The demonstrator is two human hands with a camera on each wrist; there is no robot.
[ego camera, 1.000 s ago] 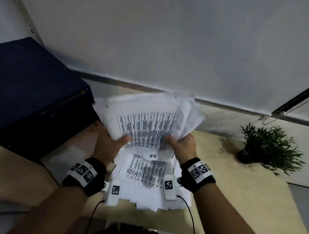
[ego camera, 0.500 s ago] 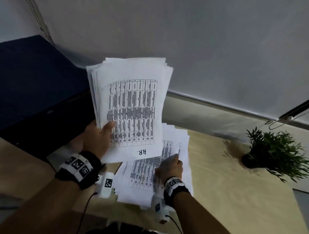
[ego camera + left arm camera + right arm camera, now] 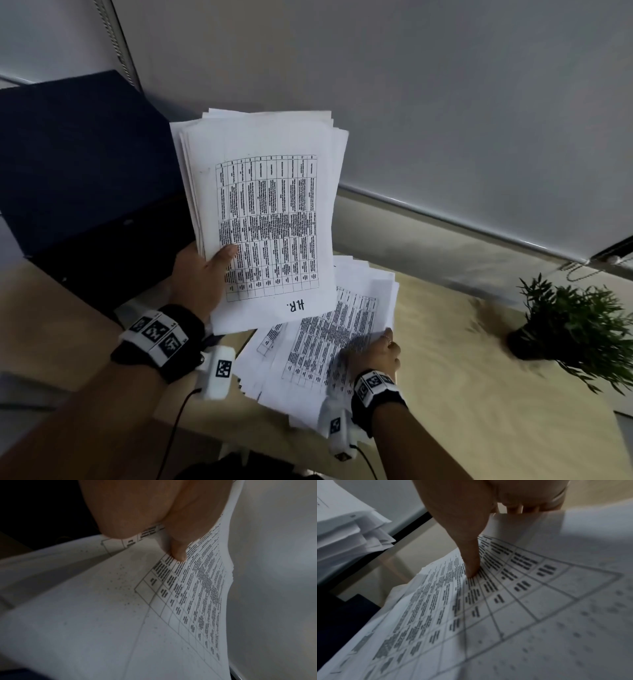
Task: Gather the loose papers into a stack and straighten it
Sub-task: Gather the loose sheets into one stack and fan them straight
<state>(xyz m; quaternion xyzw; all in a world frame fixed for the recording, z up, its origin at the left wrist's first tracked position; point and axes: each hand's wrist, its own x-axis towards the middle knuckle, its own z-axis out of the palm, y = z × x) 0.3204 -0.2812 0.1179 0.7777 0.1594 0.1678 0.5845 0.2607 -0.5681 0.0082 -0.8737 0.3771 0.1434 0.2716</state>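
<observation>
My left hand (image 3: 205,274) holds a thick bundle of printed papers (image 3: 270,212) upright above the table, thumb on the front sheet and fingers behind. The top sheet carries a table and the handwritten letters "HR." In the left wrist view the thumb (image 3: 178,553) presses on the bundle (image 3: 120,615). Below it a loose pile of papers (image 3: 325,339) lies fanned out on the wooden table (image 3: 462,394). My right hand (image 3: 373,349) grips the right edge of the pile's upper sheets; in the right wrist view its thumb (image 3: 471,561) lies on top of the printed sheet (image 3: 522,601) and the fingers curl under the edge.
A dark blue box (image 3: 78,178) stands at the left, close to the held bundle. A small potted plant (image 3: 575,329) sits at the right of the table. A grey blind (image 3: 411,102) hangs behind. The table's near edge runs just under the pile.
Both hands held the bundle a second ago. The left hand then raised it upright alone, while the right hand dropped to the pile on the table and took hold of its right edge.
</observation>
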